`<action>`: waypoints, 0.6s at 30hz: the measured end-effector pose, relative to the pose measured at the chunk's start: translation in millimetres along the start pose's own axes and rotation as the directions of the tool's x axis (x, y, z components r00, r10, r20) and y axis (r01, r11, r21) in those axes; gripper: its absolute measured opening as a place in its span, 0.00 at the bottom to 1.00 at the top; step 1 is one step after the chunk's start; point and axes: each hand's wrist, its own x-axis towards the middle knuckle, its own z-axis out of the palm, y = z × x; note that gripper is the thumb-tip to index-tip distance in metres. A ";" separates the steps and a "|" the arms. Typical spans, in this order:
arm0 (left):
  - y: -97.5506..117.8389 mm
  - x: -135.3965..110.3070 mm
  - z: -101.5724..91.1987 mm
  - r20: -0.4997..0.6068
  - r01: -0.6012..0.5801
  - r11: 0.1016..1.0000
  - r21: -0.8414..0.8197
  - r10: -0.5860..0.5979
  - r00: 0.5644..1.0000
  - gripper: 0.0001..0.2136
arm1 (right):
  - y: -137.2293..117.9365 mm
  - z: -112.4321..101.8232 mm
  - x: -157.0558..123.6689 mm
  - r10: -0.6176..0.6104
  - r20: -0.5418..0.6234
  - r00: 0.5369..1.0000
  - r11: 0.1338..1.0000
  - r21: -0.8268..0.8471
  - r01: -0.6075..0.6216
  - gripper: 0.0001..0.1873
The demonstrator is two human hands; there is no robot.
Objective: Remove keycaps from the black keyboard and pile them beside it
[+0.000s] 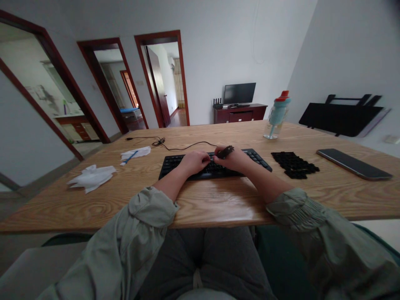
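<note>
A black keyboard (175, 163) lies on the wooden table (200, 200) in front of me, its cable running off to the left. My left hand (195, 161) rests curled on the keyboard's middle, fingers pressed down on it. My right hand (233, 158) sits beside it over the keys, closed around a small dark tool (225, 151) whose tip points left. A pile of loose black keycaps (294, 164) lies just right of the keyboard.
A dark phone (353, 163) lies at the right. A teal water bottle (276, 115) stands behind the keyboard's right end. White tissues (92, 177) and a cloth with a blue stick (135, 154) lie at the left. A black folded frame (340, 116) leans on the right wall.
</note>
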 end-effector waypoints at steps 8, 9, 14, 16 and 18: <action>0.1 2.1 2.4 -0.019 0.031 0.999 -0.037 -0.032 0.999 0.08 | -3.7 2.9 -15.6 -0.146 -0.025 0.989 0.986 -0.081 0.144 0.07; -0.1 2.3 3.1 -0.025 0.026 0.999 -0.040 -0.027 0.999 0.08 | -5.6 3.5 -17.2 -0.176 -0.038 0.984 0.981 -0.095 0.171 0.07; -2.7 3.5 6.7 -0.050 0.030 0.998 -0.059 -0.033 0.998 0.08 | -7.1 4.6 -18.9 -0.261 -0.097 0.960 0.964 -0.070 0.255 0.08; -3.1 3.8 7.3 -0.047 0.033 0.997 -0.063 -0.036 0.998 0.08 | -3.7 5.0 -17.0 -0.205 -0.142 0.968 0.979 -0.048 0.200 0.08; -2.4 4.3 7.3 -0.039 0.026 0.998 -0.064 -0.029 0.999 0.09 | 0.0 6.5 -14.5 -0.134 -0.185 0.974 0.991 -0.014 0.134 0.08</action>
